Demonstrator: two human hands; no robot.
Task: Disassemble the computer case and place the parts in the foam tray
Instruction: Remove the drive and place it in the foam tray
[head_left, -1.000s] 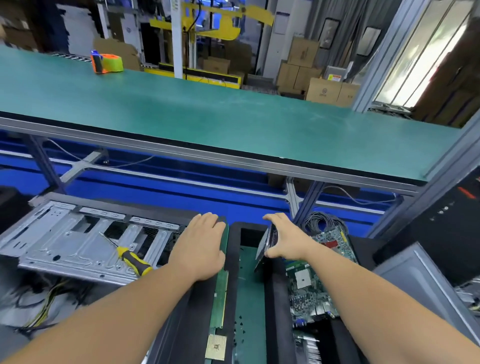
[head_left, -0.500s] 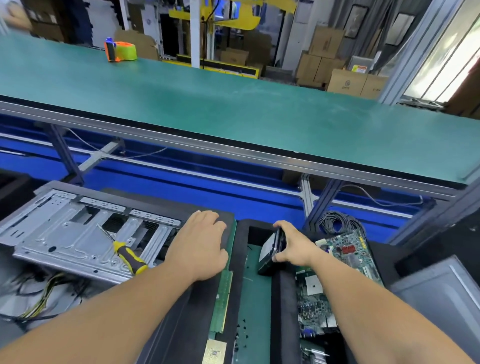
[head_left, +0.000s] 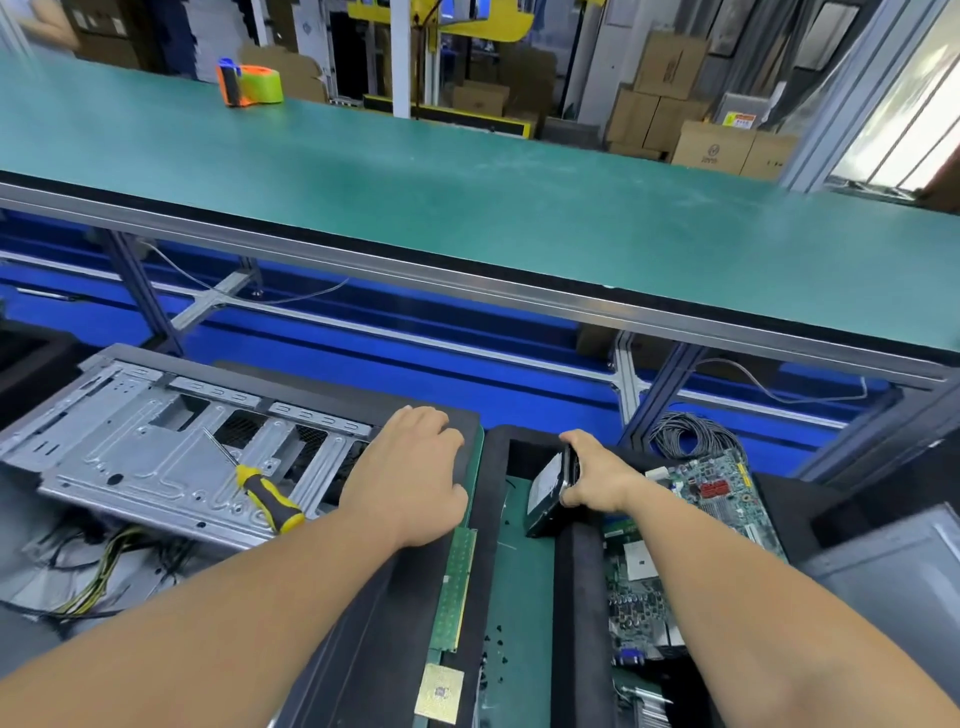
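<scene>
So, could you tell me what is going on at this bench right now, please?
A person is stripping a computer and sorting its parts into a black foam tray. The right hand grips a hard drive on edge over a tray slot, while the left hand rests flat on the foam. A memory stick, a processor chip and a motherboard already lie in the tray. A yellow-handled screwdriver rests on the metal chassis.

Screwdriver (head_left: 267, 493) on case (head_left: 135, 467) — tray (head_left: 566, 597) rightward
</scene>
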